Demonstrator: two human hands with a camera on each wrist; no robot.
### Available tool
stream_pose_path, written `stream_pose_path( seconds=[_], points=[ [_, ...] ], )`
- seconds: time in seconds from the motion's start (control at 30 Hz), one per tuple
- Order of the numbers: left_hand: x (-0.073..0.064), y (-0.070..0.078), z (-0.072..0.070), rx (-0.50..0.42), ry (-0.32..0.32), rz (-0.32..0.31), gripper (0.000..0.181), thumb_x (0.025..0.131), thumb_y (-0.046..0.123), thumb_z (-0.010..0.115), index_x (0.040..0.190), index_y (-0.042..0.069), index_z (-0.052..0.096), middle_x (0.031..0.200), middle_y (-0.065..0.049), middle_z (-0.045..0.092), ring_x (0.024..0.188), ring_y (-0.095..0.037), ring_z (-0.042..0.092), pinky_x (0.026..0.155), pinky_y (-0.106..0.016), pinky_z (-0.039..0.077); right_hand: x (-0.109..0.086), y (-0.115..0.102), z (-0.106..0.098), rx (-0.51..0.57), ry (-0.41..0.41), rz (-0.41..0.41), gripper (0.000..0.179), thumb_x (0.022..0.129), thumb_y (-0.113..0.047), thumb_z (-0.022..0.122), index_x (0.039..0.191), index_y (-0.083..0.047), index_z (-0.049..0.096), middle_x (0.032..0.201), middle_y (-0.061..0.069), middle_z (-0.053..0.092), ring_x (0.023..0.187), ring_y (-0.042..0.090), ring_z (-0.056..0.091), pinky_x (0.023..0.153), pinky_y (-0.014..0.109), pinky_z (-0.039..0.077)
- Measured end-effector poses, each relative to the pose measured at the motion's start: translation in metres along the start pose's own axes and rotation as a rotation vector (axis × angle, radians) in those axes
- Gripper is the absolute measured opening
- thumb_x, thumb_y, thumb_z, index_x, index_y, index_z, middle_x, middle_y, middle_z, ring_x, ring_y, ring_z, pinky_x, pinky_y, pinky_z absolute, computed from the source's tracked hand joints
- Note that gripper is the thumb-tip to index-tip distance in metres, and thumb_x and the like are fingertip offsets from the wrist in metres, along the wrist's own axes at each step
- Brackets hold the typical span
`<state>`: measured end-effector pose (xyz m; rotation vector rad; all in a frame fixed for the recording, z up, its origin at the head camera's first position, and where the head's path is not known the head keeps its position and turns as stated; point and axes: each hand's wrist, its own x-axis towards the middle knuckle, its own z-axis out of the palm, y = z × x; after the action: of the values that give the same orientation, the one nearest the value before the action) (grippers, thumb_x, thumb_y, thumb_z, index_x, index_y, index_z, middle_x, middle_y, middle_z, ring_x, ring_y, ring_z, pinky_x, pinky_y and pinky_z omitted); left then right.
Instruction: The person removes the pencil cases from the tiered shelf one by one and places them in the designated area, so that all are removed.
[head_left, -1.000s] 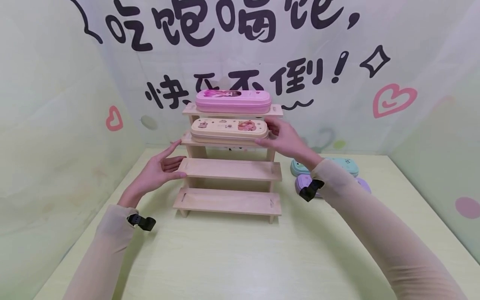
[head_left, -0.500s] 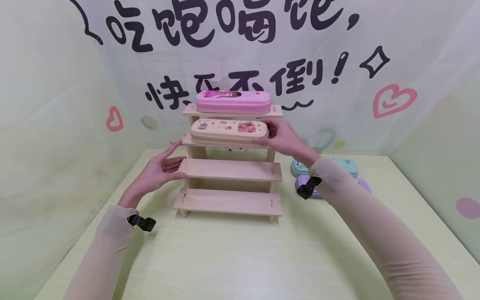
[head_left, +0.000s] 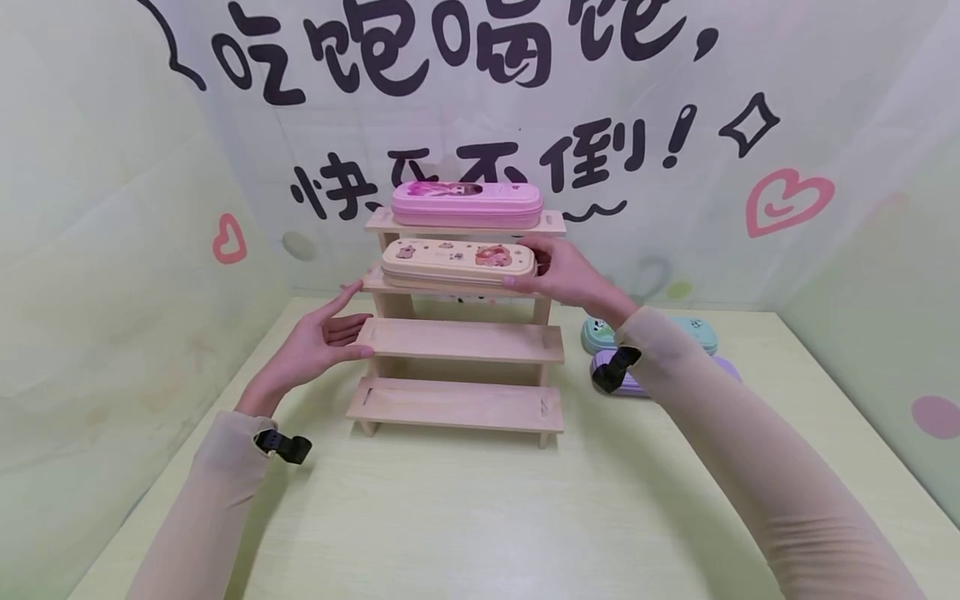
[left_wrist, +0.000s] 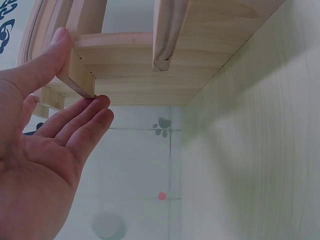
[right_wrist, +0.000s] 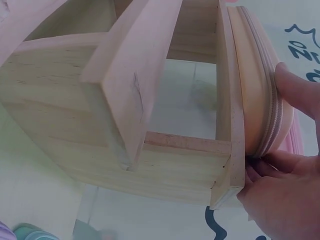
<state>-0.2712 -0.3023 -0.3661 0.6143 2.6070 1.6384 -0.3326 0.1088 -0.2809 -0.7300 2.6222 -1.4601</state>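
Note:
A cream zippered pencil case with cartoon prints lies along the second-highest step of a four-tier wooden display rack. Around its right end my right hand holds it, thumb at the front and fingers behind. The right wrist view shows the thumb over the zipper side of the pencil case, fingertips low by the step's end. My left hand grips the left end of the step below, thumb at the front and fingertips at the rear edge; the left wrist view shows this shelf end between them.
A pink pencil case sits on the top step. At the right on the table, a mint pencil case and a purple one lie partly behind my right forearm. A printed cloth backdrop stands behind the rack.
My right hand has shifted very slightly left along the cream pencil case. The left hand and the rack stay put.

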Motion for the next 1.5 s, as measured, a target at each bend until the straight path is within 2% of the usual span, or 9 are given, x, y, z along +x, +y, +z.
stream_pose_path(
  seconds=[0.1, 0.73, 1.03, 1.23, 1.5],
  points=[
    [0.0, 0.0, 0.0, 0.004, 0.001, -0.001, 0.104, 0.091, 0.003, 0.083, 0.169, 0.036, 0.023, 0.155, -0.031, 0.047, 0.14, -0.041, 0.052, 0.102, -0.026, 0.053, -0.001, -0.002, 0.001, 0.007, 0.004, 0.004, 0.068, 0.091, -0.021, 0.086, 0.15, -0.004, 0.056, 0.123, 0.013, 0.067, 0.105, 0.024, 0.06, 0.088, 0.029, 0.053],
    [-0.001, -0.001, 0.0, -0.006, 0.004, 0.005, 0.105, 0.09, 0.003, 0.085, 0.169, 0.034, 0.024, 0.155, -0.031, 0.046, 0.139, -0.041, 0.052, 0.103, -0.027, 0.053, -0.005, -0.001, 0.005, 0.142, 0.058, 0.045, 0.068, 0.088, -0.009, 0.087, 0.15, -0.004, 0.057, 0.13, 0.014, 0.067, 0.108, 0.023, 0.061, 0.088, 0.024, 0.055],
    [-0.002, -0.001, 0.0, 0.014, 0.004, 0.007, 0.104, 0.09, 0.005, 0.085, 0.169, 0.035, 0.024, 0.156, -0.027, 0.046, 0.14, -0.039, 0.052, 0.104, -0.029, 0.052, -0.009, -0.001, 0.007, 0.192, 0.083, 0.03, 0.065, 0.088, -0.011, 0.087, 0.147, -0.006, 0.06, 0.129, 0.014, 0.067, 0.107, 0.024, 0.062, 0.087, 0.024, 0.055],
    [-0.001, -0.002, 0.001, 0.007, 0.005, 0.009, 0.104, 0.09, 0.004, 0.085, 0.169, 0.034, 0.024, 0.156, -0.028, 0.047, 0.14, -0.04, 0.052, 0.104, -0.028, 0.053, -0.013, 0.002, 0.008, 0.238, 0.084, 0.043, 0.063, 0.089, -0.012, 0.087, 0.146, -0.006, 0.06, 0.131, 0.014, 0.067, 0.111, 0.024, 0.064, 0.092, 0.026, 0.057],
    [0.0, -0.003, 0.001, -0.003, 0.005, 0.012, 0.104, 0.09, 0.003, 0.084, 0.169, 0.035, 0.024, 0.156, -0.03, 0.046, 0.14, -0.04, 0.051, 0.102, -0.025, 0.053, -0.018, 0.002, 0.006, 0.241, 0.105, 0.025, 0.065, 0.088, -0.011, 0.087, 0.147, -0.006, 0.06, 0.13, 0.015, 0.068, 0.11, 0.024, 0.064, 0.09, 0.025, 0.057]
  ],
)
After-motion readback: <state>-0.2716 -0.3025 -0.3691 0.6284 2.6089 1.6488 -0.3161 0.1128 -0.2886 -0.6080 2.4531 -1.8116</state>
